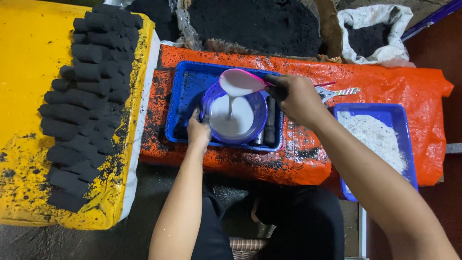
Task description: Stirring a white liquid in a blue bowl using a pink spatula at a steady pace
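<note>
Round purple plastic bowl of white liquid inside blue rectangular tray, left hand fingers gripping its rim, right hand fingers clasping tilted pink scoop (pouring white liquid), black briquettes on yellow sheet nearby.

A small, rough charcoal-making workshop. An orange tarp covers the work surface; left of it, rows of black pressed briquettes lie on a soot-stained yellow sheet. Behind the tarp sit a heap of black powder and an open sack of it.
</note>
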